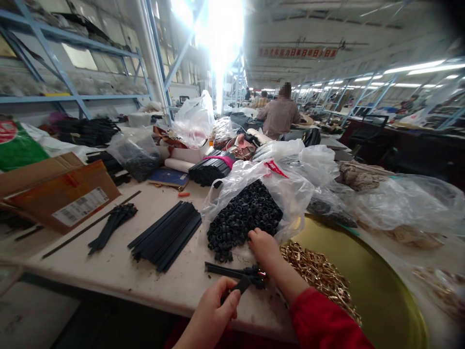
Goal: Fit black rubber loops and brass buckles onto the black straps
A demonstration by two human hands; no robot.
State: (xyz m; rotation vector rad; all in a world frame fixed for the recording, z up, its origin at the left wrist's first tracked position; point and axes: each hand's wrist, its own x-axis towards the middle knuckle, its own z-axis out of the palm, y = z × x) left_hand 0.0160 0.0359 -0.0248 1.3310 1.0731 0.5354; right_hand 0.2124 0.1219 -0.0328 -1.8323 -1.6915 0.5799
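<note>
Under strip lights (414,67), a worker's left hand (216,308) pinches a black strip (241,285) above a pale table (105,265), stacked strips (167,236) lying at its eleven o'clock. The right hand (264,246) reaches to black loops (243,213) in a clear plastic bag (298,188) at its own eleven o'clock, though whether it grips one I cannot tell from here. Gold-coloured metal pieces (319,271) lie on a round tray (370,276) at that hand's four o'clock.
</note>
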